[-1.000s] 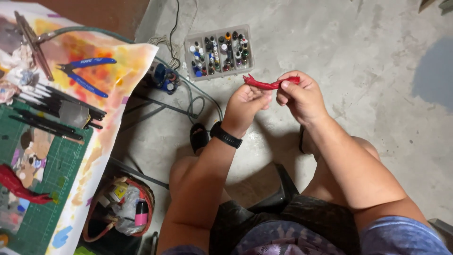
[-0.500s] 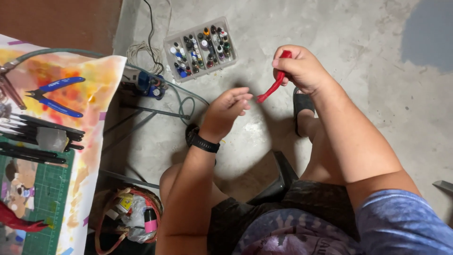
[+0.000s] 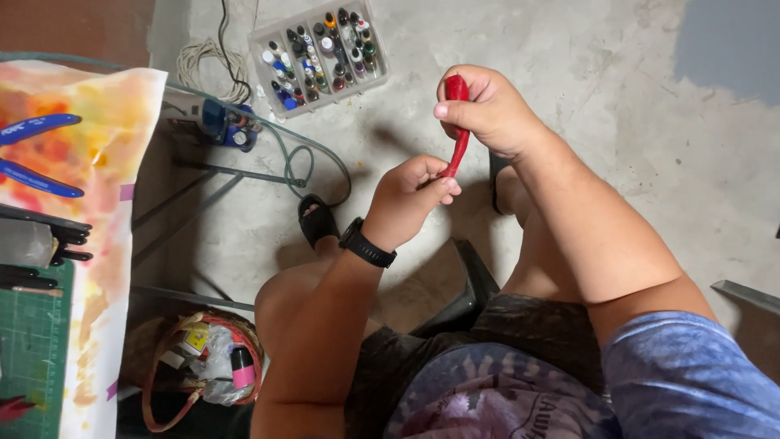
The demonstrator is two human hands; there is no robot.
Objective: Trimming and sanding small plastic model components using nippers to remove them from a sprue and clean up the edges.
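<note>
1 red curved piece point(image 3: 457, 130): right hand point(image 3: 487, 110) grips top, left hand point(image 3: 410, 199) pinches btm.

Counts, head view: two hands, left hand point(image 3: 410, 195) and right hand point(image 3: 483, 110). One red curved piece point(image 3: 459, 130). One black wristwatch point(image 3: 367, 243). One clear compartment box point(image 3: 318, 47) of small bottles, too many to count. One blue-handled pliers point(image 3: 36, 154), table's left edge. One basket point(image 3: 199, 366). One black sandal point(image 3: 317, 219).
</note>
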